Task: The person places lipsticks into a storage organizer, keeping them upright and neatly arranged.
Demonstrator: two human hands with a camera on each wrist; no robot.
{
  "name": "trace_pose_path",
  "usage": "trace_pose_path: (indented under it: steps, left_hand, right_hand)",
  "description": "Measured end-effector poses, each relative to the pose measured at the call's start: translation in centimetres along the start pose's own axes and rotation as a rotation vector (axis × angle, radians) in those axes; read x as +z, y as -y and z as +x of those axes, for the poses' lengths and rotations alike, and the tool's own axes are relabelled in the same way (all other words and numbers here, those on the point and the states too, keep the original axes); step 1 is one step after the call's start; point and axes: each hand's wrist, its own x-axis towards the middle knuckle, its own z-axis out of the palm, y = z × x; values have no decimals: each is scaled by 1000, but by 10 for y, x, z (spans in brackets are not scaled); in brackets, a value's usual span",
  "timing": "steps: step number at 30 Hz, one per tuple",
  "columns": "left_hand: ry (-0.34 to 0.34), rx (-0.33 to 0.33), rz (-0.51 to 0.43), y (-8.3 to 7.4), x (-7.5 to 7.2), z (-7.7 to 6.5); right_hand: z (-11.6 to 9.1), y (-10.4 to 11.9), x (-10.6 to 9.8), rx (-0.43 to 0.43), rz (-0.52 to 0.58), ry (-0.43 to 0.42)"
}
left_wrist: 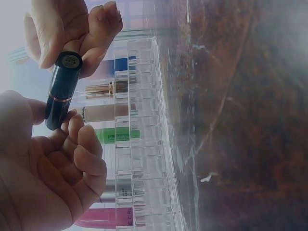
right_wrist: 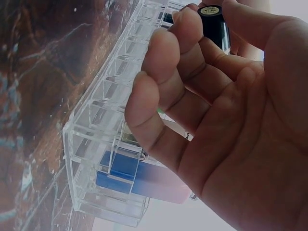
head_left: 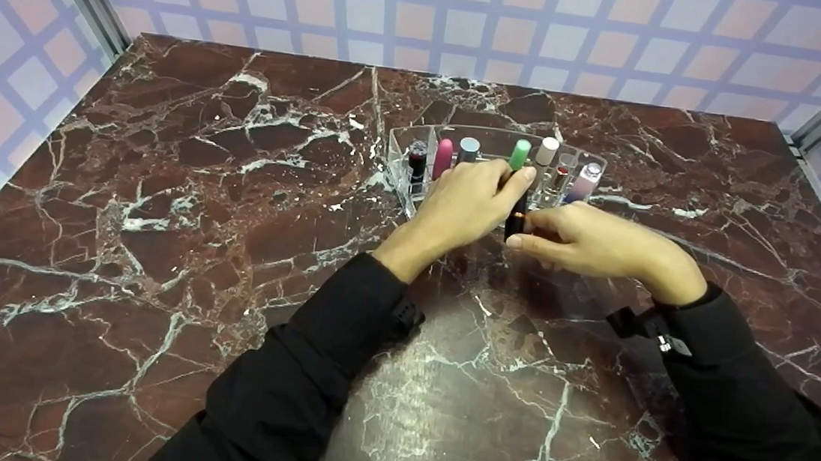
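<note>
Above the front of a clear plastic organizer [left_wrist: 150,150], both hands hold one black lipstick tube [head_left: 515,227] with a thin gold band. My left hand [head_left: 468,197] pinches its far end between thumb and fingers. The near end is between the thumb and index finger of my right hand [head_left: 594,237]; its other fingers are loosely curled in the right wrist view. A round label [left_wrist: 70,60] marks the tube's end. Behind the hands, a green tube [head_left: 520,154], a white-capped tube [head_left: 547,152] and a pink tube [head_left: 443,160] stand in the organizer.
More cosmetics stand in the organizer: a dark tube [head_left: 417,165] at the left, a grey-topped tube [head_left: 469,149], a clear tube with a red tip [head_left: 558,181], and a pink-to-blue tube [head_left: 586,181] at the right. The marbled table [head_left: 176,238] meets a checkered wall [head_left: 416,20] behind.
</note>
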Motion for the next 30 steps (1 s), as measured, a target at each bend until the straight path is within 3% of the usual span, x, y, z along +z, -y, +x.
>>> trace_pose_path:
  steps: [30]
  left_hand:
    - [15,9,1,-1,-1,-1]
  right_hand:
    - [1,-2,1,-22,-11,7]
